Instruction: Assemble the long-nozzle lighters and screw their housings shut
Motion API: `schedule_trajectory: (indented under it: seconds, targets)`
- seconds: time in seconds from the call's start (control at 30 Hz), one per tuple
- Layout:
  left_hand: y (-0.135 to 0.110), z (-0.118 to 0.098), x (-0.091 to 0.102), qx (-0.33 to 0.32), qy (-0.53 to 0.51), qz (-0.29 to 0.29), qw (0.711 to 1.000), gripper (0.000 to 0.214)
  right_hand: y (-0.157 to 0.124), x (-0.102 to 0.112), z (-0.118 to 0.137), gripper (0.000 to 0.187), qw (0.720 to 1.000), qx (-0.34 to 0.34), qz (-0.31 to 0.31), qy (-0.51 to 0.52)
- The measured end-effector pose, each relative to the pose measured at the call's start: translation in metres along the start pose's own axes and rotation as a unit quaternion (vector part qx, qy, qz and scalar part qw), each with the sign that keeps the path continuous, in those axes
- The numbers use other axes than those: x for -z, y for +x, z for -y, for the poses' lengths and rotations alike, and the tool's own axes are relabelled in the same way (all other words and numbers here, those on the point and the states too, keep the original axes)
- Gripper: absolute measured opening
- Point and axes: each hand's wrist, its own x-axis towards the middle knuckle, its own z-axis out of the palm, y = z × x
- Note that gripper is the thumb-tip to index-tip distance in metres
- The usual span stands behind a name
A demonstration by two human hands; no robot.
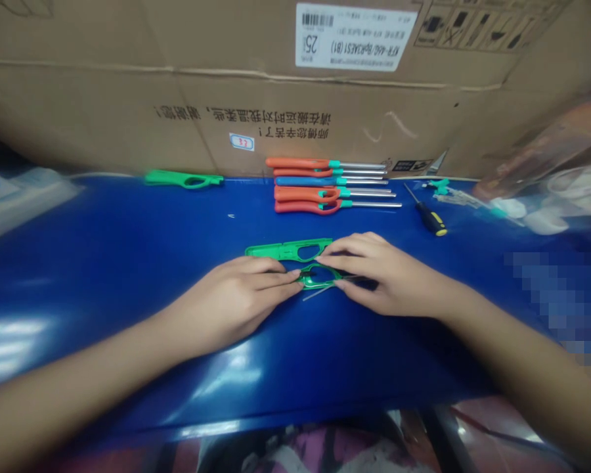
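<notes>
Both my hands rest on the blue table top [128, 263] around a green plastic handle shell [319, 278] with a thin metal rod sticking out beneath it. My left hand [241, 295] lies with fingers pressed together on the shell's left end. My right hand [379, 272] pinches its right end, fingers curled over it. A second green shell half [288, 250] lies flat just behind my fingertips, with the index finger of my right hand touching its right tip.
Several finished orange and blue lighters [325, 186] with metal tubes lie in a row at the back. Another green shell [182, 178] lies back left. A black-yellow screwdriver [428, 217] and plastic bags [546, 190] are at right. A cardboard box [276, 85] walls the rear.
</notes>
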Motion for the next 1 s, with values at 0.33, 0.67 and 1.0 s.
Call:
schedule_trajectory:
  seconds: [0.33, 0.67, 1.0]
  targets:
    - [0.003, 0.005, 0.001, 0.023, -0.057, -0.028, 0.998, 0.028, -0.007, 0.021, -0.043, 0.034, 0.958, -0.182, -0.155, -0.157]
    - [-0.001, 0.007, -0.002, 0.015, -0.049, -0.042, 0.998, 0.030, -0.066, 0.064, -0.150, 0.050, 0.791, -0.557, -0.117, -0.225]
    - [-0.003, 0.005, 0.000, 0.016, -0.031, -0.024, 0.999, 0.031, -0.076, 0.053, -0.170, 0.054, 0.790, -0.554, -0.123, -0.233]
